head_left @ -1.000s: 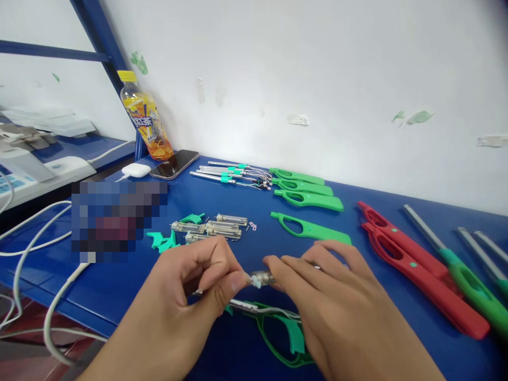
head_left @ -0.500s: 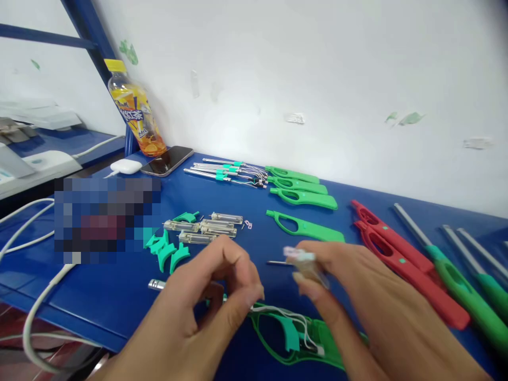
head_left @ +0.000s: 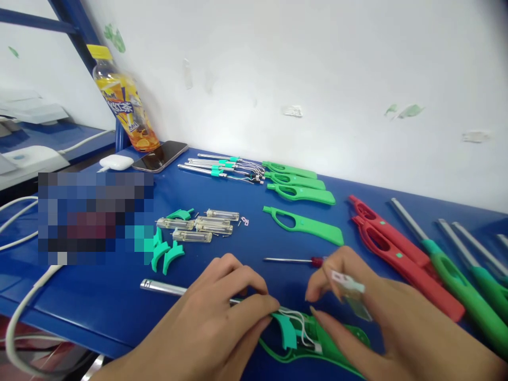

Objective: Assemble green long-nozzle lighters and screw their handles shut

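Note:
My left hand is closed over the neck of an open green lighter shell, its fingers round the inner end of a metal lighter tube. White wires run from under my fingertips into the shell. Beside them sits a teal trigger. My right hand hovers over the shell's right part, a clear fuel tank with a pale pink clip tucked in its curled fingers. Its thumb and index fingertip are apart above the wires.
Behind my hands lie a screwdriver, several clear tanks and loose teal triggers. Green shell halves and wired tubes line the back. Red shells and green lighters are at right; a phone and bottle at back left.
My left hand has moved right and down onto the shell's neck. My right hand has shifted right, the tank now farther back in its fingers, uncovering the screwdriver. The view has shifted slightly.

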A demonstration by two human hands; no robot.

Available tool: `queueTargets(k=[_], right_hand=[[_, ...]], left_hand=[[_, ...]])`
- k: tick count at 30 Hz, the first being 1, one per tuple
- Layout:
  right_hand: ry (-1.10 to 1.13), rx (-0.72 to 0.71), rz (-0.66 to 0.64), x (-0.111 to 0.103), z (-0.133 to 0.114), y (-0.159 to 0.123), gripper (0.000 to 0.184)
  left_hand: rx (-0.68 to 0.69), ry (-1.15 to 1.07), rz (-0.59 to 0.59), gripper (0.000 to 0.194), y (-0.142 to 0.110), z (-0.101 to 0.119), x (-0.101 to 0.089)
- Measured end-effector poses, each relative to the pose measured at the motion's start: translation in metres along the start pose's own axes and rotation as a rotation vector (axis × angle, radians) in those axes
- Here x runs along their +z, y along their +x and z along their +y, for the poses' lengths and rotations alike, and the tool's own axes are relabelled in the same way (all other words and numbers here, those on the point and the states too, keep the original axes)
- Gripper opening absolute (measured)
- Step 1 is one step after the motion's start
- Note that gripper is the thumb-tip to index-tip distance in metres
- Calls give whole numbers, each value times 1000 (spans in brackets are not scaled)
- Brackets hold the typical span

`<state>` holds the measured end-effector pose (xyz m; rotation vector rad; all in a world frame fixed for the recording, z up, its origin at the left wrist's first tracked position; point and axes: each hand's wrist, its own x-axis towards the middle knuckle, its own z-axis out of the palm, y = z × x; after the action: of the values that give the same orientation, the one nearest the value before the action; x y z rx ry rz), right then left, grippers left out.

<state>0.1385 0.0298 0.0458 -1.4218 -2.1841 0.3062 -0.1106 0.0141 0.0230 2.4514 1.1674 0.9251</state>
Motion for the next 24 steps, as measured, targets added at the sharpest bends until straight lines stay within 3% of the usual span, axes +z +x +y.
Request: queueTargets(k=[2, 6, 24], right_hand=[[-39, -93, -59, -1, 2, -3, 3], [-188, -247, -140, 0, 5, -8, 20], [-217, -187, -155, -5, -8, 3, 11]], left_hand=[[17, 1, -18, 28, -1, -1, 0], [35, -27, -15, 27, -3, -1, 1], [53, 27, 8, 27, -4, 2, 3]])
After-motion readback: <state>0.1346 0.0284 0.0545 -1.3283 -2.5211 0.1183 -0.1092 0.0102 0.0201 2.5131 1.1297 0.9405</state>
